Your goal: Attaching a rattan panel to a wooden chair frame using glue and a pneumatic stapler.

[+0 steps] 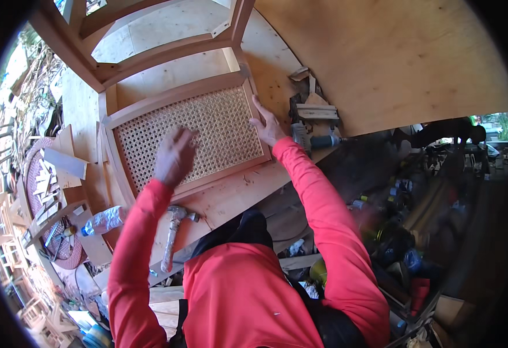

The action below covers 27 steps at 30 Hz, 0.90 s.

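A wooden chair frame lies on the bench in front of me. Woven cane webbing fills its seat panel. Over the left-centre of the webbing is my left hand, smeared by motion; whether it touches the cane or holds anything cannot be made out. My right hand rests against the right rail of the seat, its thumb and forefinger spread apart. Just below the seat's near rail lies a hammer with a wrapped handle.
A clear plastic bottle lies left of the hammer. Wood offcuts are at the left. A teal power tool and a small box sit beyond my right hand. A large plywood sheet spans the upper right; clutter fills the lower right.
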Each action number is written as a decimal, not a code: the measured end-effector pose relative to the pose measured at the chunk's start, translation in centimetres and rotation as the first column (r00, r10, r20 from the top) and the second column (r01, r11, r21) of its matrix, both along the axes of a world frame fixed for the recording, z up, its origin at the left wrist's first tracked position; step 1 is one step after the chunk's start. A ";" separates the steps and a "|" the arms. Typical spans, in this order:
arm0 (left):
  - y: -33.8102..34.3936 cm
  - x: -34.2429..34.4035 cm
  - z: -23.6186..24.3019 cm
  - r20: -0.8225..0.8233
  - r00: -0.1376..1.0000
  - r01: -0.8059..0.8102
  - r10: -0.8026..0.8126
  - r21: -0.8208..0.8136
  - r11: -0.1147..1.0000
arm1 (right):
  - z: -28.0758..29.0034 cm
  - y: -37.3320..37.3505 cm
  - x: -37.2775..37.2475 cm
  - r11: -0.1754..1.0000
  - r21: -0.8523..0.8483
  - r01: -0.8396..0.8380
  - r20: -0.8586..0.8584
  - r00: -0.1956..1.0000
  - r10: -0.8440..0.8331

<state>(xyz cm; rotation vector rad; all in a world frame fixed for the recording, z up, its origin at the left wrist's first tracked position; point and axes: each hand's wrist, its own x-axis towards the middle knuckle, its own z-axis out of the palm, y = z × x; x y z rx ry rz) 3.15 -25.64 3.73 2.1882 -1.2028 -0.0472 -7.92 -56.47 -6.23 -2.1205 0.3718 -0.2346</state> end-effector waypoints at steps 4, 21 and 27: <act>1.1 -8.1 -2.9 0.025 0.991 0.127 -0.129 0.077 0.989 | -0.7 -0.4 -0.8 0.987 -0.153 -0.049 0.018 0.998 0.052; 1.7 -9.3 -4.8 0.066 0.997 0.026 -0.028 0.043 0.999 | 2.3 4.2 -0.9 0.820 -0.569 0.059 0.081 0.997 -0.016; -0.3 -10.4 -6.6 -0.014 1.000 0.027 -0.028 -0.035 0.999 | -2.8 -1.4 -2.1 0.993 -0.107 -0.047 0.150 0.987 0.062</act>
